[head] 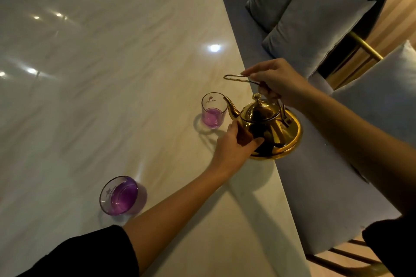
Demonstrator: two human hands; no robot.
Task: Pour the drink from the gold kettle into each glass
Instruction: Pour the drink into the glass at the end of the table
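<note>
Right hand point(278, 81) gripping the kettle point(267, 128) handle, left hand point(234, 144) cupping its body, spout nearing the far glass point(212, 110) (purple drink inside), near glass point(119, 195) sitting apart on table point(112, 74).

It looked like a home dining or lounge area. A glossy marble tabletop point(112, 63) reflected ceiling lights, and beside it ran a grey upholstered bench point(315, 175) with cushions point(315, 29) on gold-coloured metal frames point(364, 46).
</note>
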